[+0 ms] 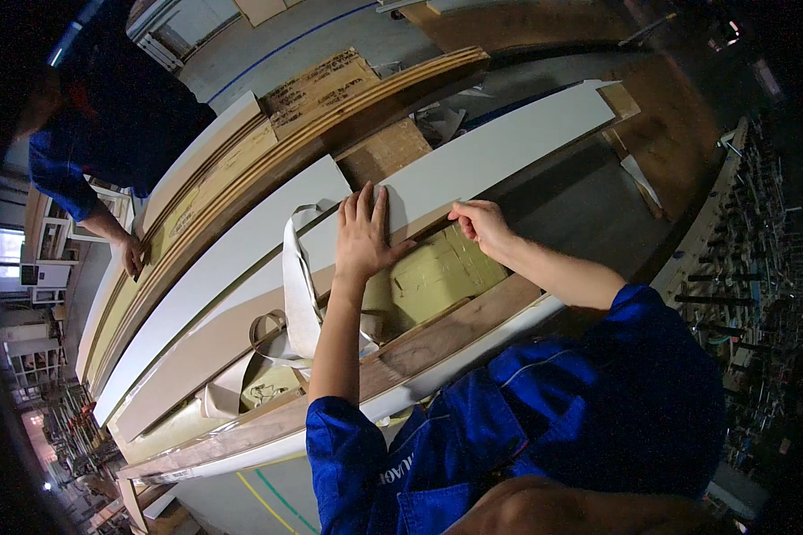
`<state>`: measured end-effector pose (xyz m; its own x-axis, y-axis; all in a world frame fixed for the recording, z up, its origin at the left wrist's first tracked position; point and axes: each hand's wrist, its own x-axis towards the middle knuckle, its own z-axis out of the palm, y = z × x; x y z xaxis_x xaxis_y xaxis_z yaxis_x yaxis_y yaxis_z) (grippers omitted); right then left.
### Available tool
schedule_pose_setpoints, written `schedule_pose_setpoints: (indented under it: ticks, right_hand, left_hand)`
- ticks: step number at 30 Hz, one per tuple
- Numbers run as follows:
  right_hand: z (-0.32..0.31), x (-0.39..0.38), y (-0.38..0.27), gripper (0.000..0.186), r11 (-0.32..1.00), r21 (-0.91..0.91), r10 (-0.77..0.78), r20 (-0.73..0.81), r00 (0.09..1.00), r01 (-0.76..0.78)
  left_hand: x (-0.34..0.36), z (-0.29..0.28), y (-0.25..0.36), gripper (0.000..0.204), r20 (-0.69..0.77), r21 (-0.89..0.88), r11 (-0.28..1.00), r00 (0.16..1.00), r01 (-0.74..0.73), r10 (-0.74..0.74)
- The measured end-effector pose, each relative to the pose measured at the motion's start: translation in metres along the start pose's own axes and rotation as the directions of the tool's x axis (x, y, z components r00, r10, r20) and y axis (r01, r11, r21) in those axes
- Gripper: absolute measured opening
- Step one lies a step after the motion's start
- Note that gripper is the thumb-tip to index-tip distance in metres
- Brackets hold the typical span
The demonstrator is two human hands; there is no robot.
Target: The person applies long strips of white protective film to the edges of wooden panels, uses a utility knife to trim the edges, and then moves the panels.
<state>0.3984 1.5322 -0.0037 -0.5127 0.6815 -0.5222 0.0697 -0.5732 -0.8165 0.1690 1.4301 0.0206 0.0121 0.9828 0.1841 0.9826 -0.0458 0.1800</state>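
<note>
A long white board (509, 143) lies slanted across a stack of panels. My left hand (363, 234) rests flat on it, fingers spread, pressing near its front edge. My right hand (479, 221) pinches the same board's front edge a little to the right. Below the hands lies a yellowish-green pad (433, 278) on a brown wooden plank (459, 330). A loose curled strip of pale edge banding (299, 294) hangs just left of my left hand.
Another person in a blue sleeve at the left has a hand (132, 254) on the stacked boards' (241, 169) far edge. More white and brown panels (223, 259) run leftward. Racks of clamps (758, 267) line the right side. Grey floor (589, 214) shows behind.
</note>
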Motion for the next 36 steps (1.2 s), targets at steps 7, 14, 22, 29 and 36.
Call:
schedule_pose_setpoints:
  ticks: [7, 14, 22, 29, 36]
  right_hand:
    - [-0.158, 0.044, -0.024, 0.009, 0.674, 0.699, 0.211, 0.125, 0.969, -0.237]
    - [-0.468, -0.122, -0.234, 0.022, 0.733, -0.255, -0.477, -0.854, 0.209, 0.631]
    - [-0.187, -0.053, -0.037, 0.016, 0.6, -0.52, -0.41, 0.452, 0.792, 0.607]
    - [-0.054, -0.011, -0.072, 0.058, -0.406, -0.511, -0.329, 0.855, 0.401, 0.757]
    - [-0.011, 0.065, -0.092, 0.129, -0.484, -0.601, 0.077, 0.695, 0.715, 0.636]
  left_hand:
    - [0.001, -0.005, 0.002, 0.099, -0.005, -0.01, 1.0, 1.0, -0.001, 0.001]
    - [0.006, -0.001, 0.006, 0.103, 0.083, 0.068, 0.998, 0.996, 0.007, -0.012]
    - [0.026, -0.018, 0.029, 0.123, 0.235, 0.023, 0.988, 0.959, 0.155, -0.156]
    - [-0.01, -0.038, -0.008, 0.133, 0.33, 0.23, 0.96, 0.915, 0.159, -0.23]
    - [-0.05, -0.046, -0.042, 0.125, 0.342, 0.324, 0.935, 0.905, 0.14, -0.254]
